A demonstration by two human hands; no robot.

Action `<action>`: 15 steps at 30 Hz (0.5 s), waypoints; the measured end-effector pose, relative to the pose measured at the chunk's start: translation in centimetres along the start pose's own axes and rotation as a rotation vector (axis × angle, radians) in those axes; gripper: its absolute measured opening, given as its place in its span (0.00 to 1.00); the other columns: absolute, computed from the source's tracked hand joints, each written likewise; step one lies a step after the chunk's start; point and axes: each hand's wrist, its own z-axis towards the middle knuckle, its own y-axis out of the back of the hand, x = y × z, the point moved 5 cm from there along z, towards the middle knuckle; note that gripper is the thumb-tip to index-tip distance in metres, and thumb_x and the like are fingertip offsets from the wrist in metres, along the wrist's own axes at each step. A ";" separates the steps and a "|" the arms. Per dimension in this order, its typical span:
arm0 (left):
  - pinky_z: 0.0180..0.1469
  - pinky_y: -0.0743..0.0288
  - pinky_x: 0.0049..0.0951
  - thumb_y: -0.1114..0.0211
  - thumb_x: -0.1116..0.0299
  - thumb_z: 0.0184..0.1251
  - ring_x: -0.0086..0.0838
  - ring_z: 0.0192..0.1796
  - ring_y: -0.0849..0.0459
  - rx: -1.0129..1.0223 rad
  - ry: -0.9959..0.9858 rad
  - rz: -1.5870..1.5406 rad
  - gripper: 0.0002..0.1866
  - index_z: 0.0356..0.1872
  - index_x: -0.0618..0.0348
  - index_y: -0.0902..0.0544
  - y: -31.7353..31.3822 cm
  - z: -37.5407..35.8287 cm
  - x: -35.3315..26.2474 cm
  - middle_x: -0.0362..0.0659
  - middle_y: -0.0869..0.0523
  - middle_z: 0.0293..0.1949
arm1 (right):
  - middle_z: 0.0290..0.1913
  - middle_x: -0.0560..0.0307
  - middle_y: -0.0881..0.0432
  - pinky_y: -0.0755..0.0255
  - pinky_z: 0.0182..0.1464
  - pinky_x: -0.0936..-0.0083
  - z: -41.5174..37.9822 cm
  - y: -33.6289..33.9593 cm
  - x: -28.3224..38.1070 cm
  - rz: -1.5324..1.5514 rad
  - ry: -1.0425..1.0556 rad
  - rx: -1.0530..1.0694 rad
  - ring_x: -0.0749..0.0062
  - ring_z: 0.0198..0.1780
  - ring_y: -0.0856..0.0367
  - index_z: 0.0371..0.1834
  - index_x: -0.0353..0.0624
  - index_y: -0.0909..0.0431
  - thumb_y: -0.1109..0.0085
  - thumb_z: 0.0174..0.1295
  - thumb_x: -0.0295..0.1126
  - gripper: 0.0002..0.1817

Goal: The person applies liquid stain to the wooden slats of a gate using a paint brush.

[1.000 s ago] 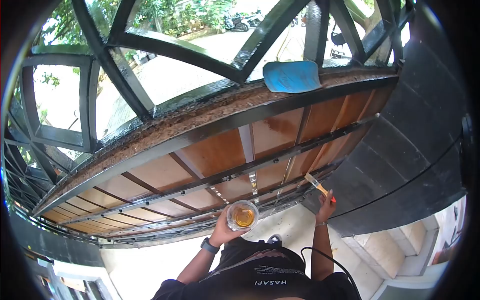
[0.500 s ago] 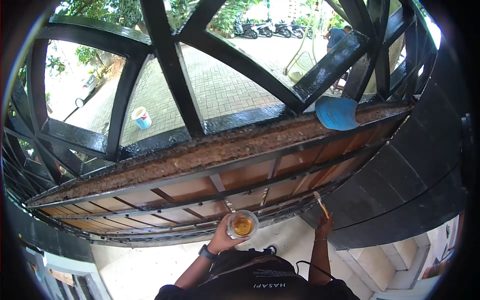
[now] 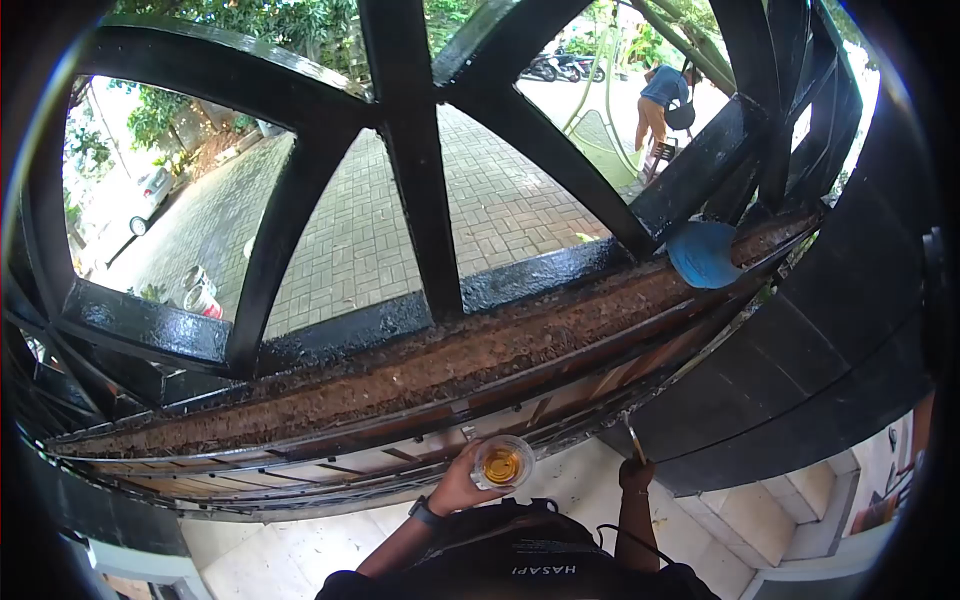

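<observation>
In my left hand [image 3: 462, 489] is a clear plastic cup [image 3: 526, 449] with amber liquid [image 3: 502, 464] in its bottom, the fingers wrapped round its side. A dark watch sits on that wrist. My right hand [image 3: 636, 474] is closed round the handle of a paintbrush [image 3: 637, 442], its bristles pointing up toward the lower edge of the panel. Both hands are low, in front of my body. Before them stretches a wooden panel [image 3: 400, 444] with black metal bars, seen steeply from above.
Above the panel runs a rough brown ledge [image 3: 400, 385], and a glossy black metal lattice [image 3: 412, 190] rises from it. A curved blue piece [image 3: 703, 256] rests on the ledge. Beyond are a paint bucket [image 3: 203, 300], a person [image 3: 657, 92], and a parked car [image 3: 152, 193]. Steps [image 3: 775, 505] lie at right.
My view has shifted, so the lattice and panel sit differently. The brush has come down a little, and its bristles now point more upright. The person beyond the lattice shows more fully.
</observation>
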 end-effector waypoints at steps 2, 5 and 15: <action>0.69 0.34 0.39 0.17 0.56 0.44 0.45 0.64 0.25 0.043 -0.023 0.007 0.44 0.63 0.64 0.27 0.2 0.9 -0.7 0.53 0.23 0.59 | 0.28 0.61 0.26 0.35 0.25 0.80 -2.1 -1.6 -0.2 0.180 -0.042 -0.221 0.75 0.24 0.31 0.34 0.47 0.26 0.58 0.68 0.41 0.13; 0.69 0.35 0.39 0.17 0.56 0.43 0.46 0.65 0.26 0.068 -0.020 0.007 0.44 0.63 0.63 0.27 0.1 1.4 -0.7 0.53 0.24 0.60 | 0.29 0.60 0.26 0.33 0.26 0.79 -3.9 -3.5 0.3 0.268 -0.024 -0.086 0.76 0.25 0.32 0.35 0.43 0.26 0.54 0.67 0.37 0.11; 0.67 0.35 0.40 0.17 0.59 0.41 0.44 0.63 0.24 -0.039 -0.065 -0.074 0.43 0.62 0.62 0.27 -3.4 3.1 -1.0 0.52 0.22 0.59 | 0.45 0.45 0.19 0.27 0.49 0.65 -3.2 -11.7 6.7 -1.473 0.975 0.047 0.57 0.44 0.21 0.55 0.35 0.25 0.40 0.67 0.31 0.17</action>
